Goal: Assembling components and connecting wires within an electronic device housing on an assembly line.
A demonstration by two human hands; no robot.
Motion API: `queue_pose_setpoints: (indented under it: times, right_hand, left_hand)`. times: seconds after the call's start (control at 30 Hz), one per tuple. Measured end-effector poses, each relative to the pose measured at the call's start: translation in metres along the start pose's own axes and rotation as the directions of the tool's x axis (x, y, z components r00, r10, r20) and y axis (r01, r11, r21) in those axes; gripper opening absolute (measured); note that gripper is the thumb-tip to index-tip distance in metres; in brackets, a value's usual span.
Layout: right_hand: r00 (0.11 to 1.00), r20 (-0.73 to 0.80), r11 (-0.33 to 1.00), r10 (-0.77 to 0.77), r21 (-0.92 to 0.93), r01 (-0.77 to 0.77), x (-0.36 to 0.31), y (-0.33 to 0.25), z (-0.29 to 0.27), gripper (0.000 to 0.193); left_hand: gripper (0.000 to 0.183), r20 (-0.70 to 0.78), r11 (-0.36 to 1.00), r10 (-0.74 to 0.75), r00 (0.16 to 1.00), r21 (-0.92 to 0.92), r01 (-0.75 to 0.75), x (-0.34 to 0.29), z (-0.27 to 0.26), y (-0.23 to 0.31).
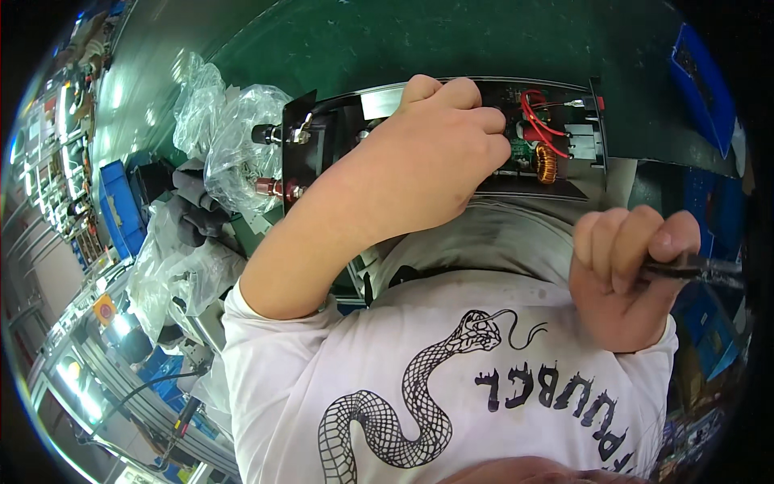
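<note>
A long, open black metal case (318, 143) of an electronic device lies across the green work surface in front of me. My left hand (443, 153) reaches over its middle, fingers curled down into it; what they grip is hidden beneath them. Right of these fingers sit looped red wires (542, 121) and a copper-wound ring coil (547, 165). At the case's left end are a black terminal post (266, 134) and a dark red terminal post (272, 188). My right hand (617, 266), near my chest and apart from the case, is closed round a dark slender tool (701, 270), its kind unclear.
Clear plastic bags (246, 137) lie against the left end of the case. A blue bin (703, 89) stands at the far right, and another blue bin (122, 210) at the left. Grey cloth-like items (197, 202) lie beside that left bin.
</note>
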State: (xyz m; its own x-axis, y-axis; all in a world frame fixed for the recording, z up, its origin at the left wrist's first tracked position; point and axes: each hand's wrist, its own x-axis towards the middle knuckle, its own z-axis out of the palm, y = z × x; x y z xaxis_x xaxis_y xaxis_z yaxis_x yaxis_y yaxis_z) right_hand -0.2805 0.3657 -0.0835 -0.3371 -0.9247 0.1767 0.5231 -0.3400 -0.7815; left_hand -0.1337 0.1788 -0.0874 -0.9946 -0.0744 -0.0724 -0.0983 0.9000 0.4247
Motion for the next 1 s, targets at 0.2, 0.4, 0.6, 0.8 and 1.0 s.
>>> queue_pose_setpoints:
  times: [0.2, 0.4, 0.6, 0.8, 1.0]
  right_hand:
    - [0.979, -0.085, 0.964, -0.186, -0.208, 0.165, 0.021, 0.048, 0.006, 0.024]
    - [0.983, -0.163, 0.993, 0.082, -0.073, -0.095, 0.027, 0.048, -0.001, 0.028]
    - [0.994, -0.109, 0.999, -0.030, -0.028, 0.028, 0.027, 0.055, -0.003, 0.028]
    - [0.996, -0.061, 0.998, -0.062, -0.007, 0.062, 0.029, 0.055, -0.007, 0.029]
    - [0.997, -0.060, 0.999, -0.043, -0.012, 0.042, 0.028, 0.053, -0.008, 0.030]
  left_hand:
    - [0.013, -0.072, 1.000, 0.020, 0.997, -0.019, -0.022, -0.002, 0.005, -0.002]
    - [0.016, -0.161, 0.990, -0.006, 0.987, -0.141, -0.017, -0.001, 0.000, -0.002]
    - [0.011, -0.320, 0.962, -0.123, 0.939, -0.272, 0.033, -0.008, 0.000, -0.001]
    - [0.008, -0.249, 0.952, -0.239, 0.939, -0.252, 0.176, -0.019, -0.003, 0.010]
    - [0.009, -0.139, 0.963, -0.258, 0.956, -0.118, 0.243, -0.011, -0.003, 0.013]
